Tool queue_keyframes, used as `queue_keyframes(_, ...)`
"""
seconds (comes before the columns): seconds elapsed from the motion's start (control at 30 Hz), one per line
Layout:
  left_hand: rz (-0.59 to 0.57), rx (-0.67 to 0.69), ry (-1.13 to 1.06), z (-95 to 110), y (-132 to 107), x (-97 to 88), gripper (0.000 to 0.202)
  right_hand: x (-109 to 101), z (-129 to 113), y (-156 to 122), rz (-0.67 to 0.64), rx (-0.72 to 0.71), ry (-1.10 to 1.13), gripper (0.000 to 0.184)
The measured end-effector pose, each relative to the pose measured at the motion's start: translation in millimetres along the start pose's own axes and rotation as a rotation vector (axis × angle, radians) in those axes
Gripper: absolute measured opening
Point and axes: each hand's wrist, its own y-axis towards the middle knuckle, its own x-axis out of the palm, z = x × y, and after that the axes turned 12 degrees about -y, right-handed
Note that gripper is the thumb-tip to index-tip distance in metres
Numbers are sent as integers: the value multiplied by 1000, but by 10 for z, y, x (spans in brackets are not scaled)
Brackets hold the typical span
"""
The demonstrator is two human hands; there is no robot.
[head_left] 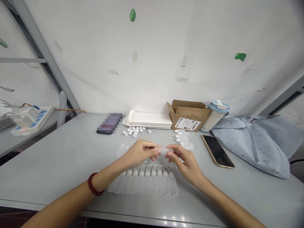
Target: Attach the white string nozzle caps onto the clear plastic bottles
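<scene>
Between both hands, above the table, I hold a small translucent plastic bottle (166, 151) lying sideways. My left hand (144, 152) pinches its left, neck end, and my right hand (181, 156) grips the right end with thumb and fingers. What sits at the neck is mostly covered by my left fingers. Below the hands lies a row of several similar bottles (147, 183) with thin white curved straps at their necks. More bottles (122, 149) lie partly hidden behind my left hand. Small white caps (135, 130) are heaped behind it. Several capped bottles (184, 139) lie beyond my right hand.
At the back stand a stack of white envelopes (149, 119), an open cardboard box (187, 115) and a lidded cup (215, 117). A phone (218, 152) and a pale blue fabric bag (251, 142) lie right. Another phone (109, 123) is back left, a power strip (35, 120) farther left.
</scene>
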Motion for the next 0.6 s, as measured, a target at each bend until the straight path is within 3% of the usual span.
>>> queue_keyframes(0.13, -53, -80, -51, -13, -1, -12, 45, 2, -19, -30, 58, -40, -9, 22)
queue_keyframes(0.27, -79, -143, -34, -28, 2, -24, 47, -6, -18, -33, 63, -65, 2, 22)
queue_keyframes(0.4, -64, -54, 43, -10, -11, -7, 36, -19, -15, -16, 19, -36, 29, 24)
queue_keyframes(0.6, 104, 84, 248, -6, -35, 80, 18, -24, -10, 5, -61, 65, 156, 30)
